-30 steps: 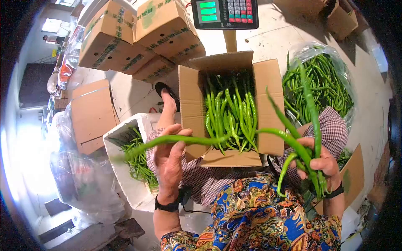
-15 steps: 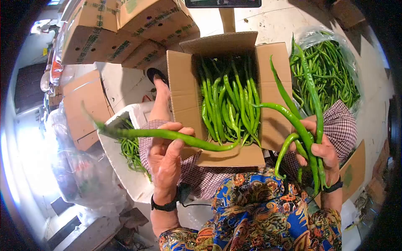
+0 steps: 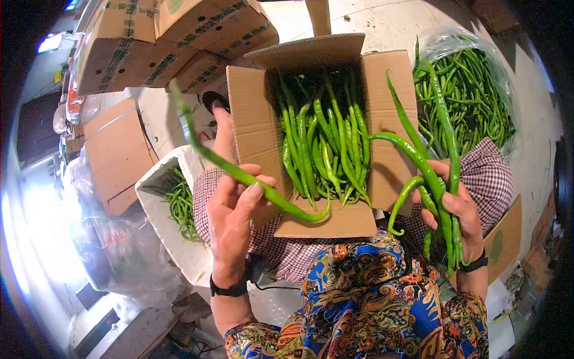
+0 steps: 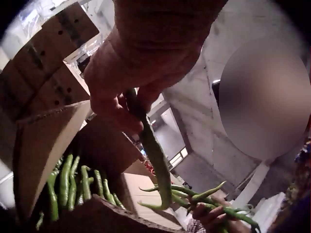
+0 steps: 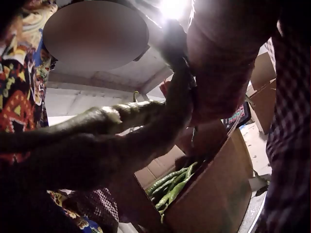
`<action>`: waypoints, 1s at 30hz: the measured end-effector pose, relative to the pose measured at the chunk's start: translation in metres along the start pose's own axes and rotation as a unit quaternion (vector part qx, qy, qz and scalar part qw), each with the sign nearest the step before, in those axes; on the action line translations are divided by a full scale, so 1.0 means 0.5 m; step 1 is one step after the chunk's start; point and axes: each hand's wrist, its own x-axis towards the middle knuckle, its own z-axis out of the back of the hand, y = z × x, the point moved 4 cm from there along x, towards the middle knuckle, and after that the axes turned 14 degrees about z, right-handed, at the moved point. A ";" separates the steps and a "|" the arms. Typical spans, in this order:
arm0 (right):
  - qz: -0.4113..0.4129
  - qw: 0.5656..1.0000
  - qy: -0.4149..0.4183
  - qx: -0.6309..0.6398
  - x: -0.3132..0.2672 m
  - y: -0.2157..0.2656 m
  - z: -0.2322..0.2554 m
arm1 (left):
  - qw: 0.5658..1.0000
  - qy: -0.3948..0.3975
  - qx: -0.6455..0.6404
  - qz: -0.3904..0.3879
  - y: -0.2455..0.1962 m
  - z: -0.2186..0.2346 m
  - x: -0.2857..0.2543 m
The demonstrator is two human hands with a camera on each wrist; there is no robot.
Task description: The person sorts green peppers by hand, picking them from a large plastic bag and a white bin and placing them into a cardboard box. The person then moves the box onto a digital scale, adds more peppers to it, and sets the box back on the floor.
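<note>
My left hand [image 3: 233,209] pinches one long green chili pepper [image 3: 272,194] between thumb and fingers, left of the open carton's near flap. The pepper slants, its stem end up and left, its curved tip by the flap. On the right, my right hand [image 3: 457,209] grips a bunch of several long green peppers [image 3: 433,188] that fan upward and left. Between the hands stands an open cardboard carton [image 3: 254,119], with green peppers [image 3: 326,146] laid lengthwise inside. The left wrist view shows the held pepper [image 4: 155,153] hanging from the fingers beside the carton.
A clear plastic bag of green peppers [image 3: 472,102] lies to the right. A white foam box [image 3: 161,221] with more peppers stands at the left. Stacked printed cartons [image 3: 179,45] are at the back left, and a flat cardboard sheet [image 3: 119,149] lies nearer.
The pepper in my left hand has swung from nearly level to slanted, its stem end rising. The carton sits slightly higher and further left in view. My right hand still grips its bunch.
</note>
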 end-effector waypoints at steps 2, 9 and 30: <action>0.002 1.000 0.003 0.004 0.001 -0.002 0.002 | 0.990 0.000 0.142 0.010 -0.008 -0.013 0.013; 0.004 1.000 -0.021 0.000 -0.003 -0.004 0.002 | 0.954 0.069 0.281 -0.078 0.032 -0.048 0.089; 0.017 0.999 0.028 0.036 -0.011 0.001 -0.003 | 0.810 -0.080 0.526 -0.246 0.060 -0.062 0.125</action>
